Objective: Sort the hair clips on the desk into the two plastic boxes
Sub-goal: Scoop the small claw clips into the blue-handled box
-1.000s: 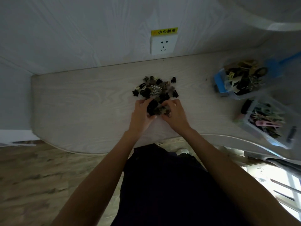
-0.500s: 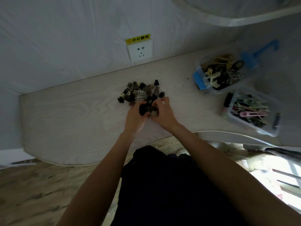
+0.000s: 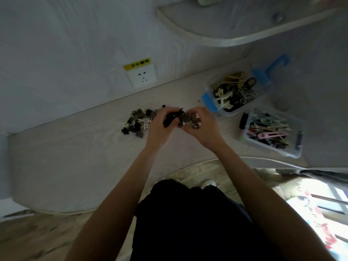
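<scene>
A pile of small dark, brown and silver hair clips (image 3: 138,121) lies on the pale wooden desk (image 3: 75,147) near the wall. My left hand (image 3: 160,129) is closed around black clips. My right hand (image 3: 202,127) is closed around a bunch of brown clips (image 3: 190,120). Both hands are raised just above the desk, to the right of the pile. A clear box with a blue latch (image 3: 209,102) holds claw clips at the back right. A second clear box (image 3: 271,147) with flat coloured clips stands nearer, at the right.
A wall socket with a yellow label (image 3: 142,76) is behind the pile. A curved shelf (image 3: 226,37) hangs above the boxes. The blue lid handle (image 3: 276,65) sticks up behind the far box. The desk's front edge curves in near my body.
Both hands have lifted handfuls of clips out of the pile and shifted right, toward the boxes. The camera view has swung left and up, so the pile looks smaller.
</scene>
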`<state>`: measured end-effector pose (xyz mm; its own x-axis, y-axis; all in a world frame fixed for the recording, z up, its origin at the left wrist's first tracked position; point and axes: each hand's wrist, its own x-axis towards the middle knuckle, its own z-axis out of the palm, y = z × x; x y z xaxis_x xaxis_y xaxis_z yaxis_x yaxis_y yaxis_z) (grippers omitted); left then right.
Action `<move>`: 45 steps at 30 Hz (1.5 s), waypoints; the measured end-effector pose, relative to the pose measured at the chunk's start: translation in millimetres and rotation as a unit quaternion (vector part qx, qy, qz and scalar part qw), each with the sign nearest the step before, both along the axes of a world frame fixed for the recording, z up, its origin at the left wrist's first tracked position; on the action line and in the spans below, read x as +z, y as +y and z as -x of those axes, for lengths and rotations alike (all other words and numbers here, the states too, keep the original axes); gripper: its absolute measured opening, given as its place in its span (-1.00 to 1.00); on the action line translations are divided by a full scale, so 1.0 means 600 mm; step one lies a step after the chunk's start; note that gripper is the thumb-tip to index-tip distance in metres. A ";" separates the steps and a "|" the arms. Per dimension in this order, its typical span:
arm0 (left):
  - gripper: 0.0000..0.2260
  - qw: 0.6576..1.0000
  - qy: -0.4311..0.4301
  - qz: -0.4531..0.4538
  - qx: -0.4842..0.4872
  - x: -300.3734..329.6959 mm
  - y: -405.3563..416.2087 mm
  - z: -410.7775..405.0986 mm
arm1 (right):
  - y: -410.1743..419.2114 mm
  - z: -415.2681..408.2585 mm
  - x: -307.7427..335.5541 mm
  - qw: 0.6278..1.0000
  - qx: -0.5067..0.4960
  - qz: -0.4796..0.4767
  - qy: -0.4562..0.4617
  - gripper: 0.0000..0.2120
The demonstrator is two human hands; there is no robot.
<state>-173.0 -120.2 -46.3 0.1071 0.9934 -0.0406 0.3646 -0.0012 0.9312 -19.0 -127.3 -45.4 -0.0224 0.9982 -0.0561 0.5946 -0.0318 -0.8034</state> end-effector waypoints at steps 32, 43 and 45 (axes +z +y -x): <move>-0.77 0.944 0.274 -0.177 0.055 -0.014 0.025 0.080 | 0.017 -0.034 0.007 0.991 0.089 -0.028 -0.098 -0.56; -0.20 0.921 0.362 0.146 0.018 -0.080 -0.008 0.185 | 0.038 0.117 -0.092 0.962 0.144 0.119 -0.201 -0.20; -0.28 0.919 0.373 0.123 0.035 -0.086 -0.013 0.174 | 0.034 0.137 -0.097 0.956 0.136 0.118 -0.232 -0.26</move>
